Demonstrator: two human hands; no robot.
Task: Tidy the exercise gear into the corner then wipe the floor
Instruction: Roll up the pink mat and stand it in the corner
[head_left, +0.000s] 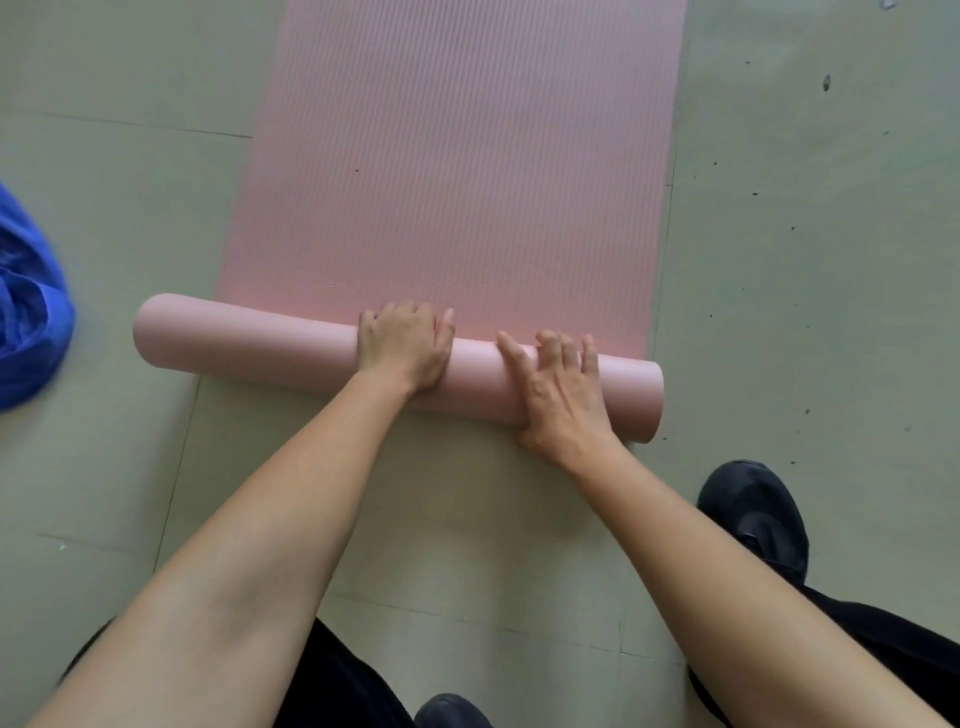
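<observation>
A pink exercise mat lies flat on the floor and runs away from me to the top of the view. Its near end is wound into a thick roll lying crosswise, slightly skewed, with its left end sticking out past the mat's edge. My left hand presses palm down on the middle of the roll, fingers curled over its far side. My right hand rests flat on the roll nearer its right end, fingers spread and slightly lifted.
A crumpled blue bag or cloth sits on the floor at the left edge. My black shoes and dark trousers are at the bottom right. The pale tiled floor has dark specks.
</observation>
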